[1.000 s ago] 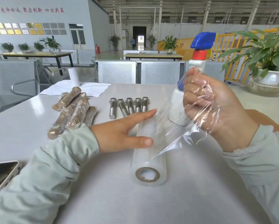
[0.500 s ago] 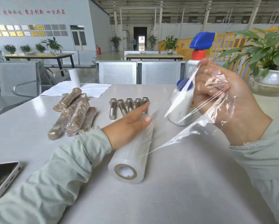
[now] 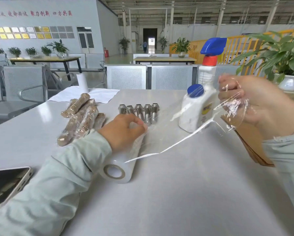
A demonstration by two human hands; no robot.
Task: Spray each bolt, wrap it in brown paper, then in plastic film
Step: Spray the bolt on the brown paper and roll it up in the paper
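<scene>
Grey table (image 3: 185, 193), left hand (image 3: 124, 129) pressing film roll (image 3: 124, 160), right hand (image 3: 255, 106) gripping film

Red Chinese characters run along the grey wall (image 3: 45, 23) at your eleven o'clock, the last four reading 四方共赢 (image 3: 62, 13), the rest too blurred for you, a yellow label (image 3: 206, 110) on your white spray bottle (image 3: 196, 109) at one o'clock, print unreadable.

Single head-worn wide-angle view, looking forward and down across the grey table (image 3: 185, 193). Close over both forearms: left hand (image 3: 124, 132) near centre, right hand (image 3: 255, 106) at right edge. Beyond the table, hall with benches (image 3: 148, 77) and far doorway (edges visibly bowed). No second view to compare.
</scene>
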